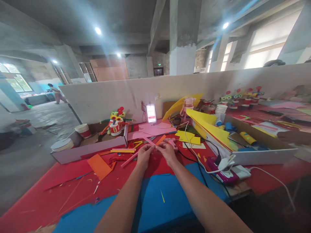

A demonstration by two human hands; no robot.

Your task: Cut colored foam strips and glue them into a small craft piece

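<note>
My left hand (144, 154) and my right hand (166, 152) meet fingertip to fingertip above the red table cover. Both are closed in a pinch on a narrow pink paper strip (147, 140), which slants up and left from the fingers. An orange paper strip (160, 139) shows just beyond the right fingertips; whether it is touched I cannot tell. Close by my right hand lies a pink glue gun (173, 143). Left of my left hand are a rolled pink strip (129, 160) and yellow and pink strips (122, 151). Pink paper sheets (155, 129) lie behind the hands.
At left, a shallow box (114, 145) holds a paper-cup figure (116, 126). A larger box (264, 158) with yellow sheets and tubes stands right. White cables run to a purple power strip (225, 173). Blue sheets (167, 194) cover the front. A white partition (109, 97) rises behind.
</note>
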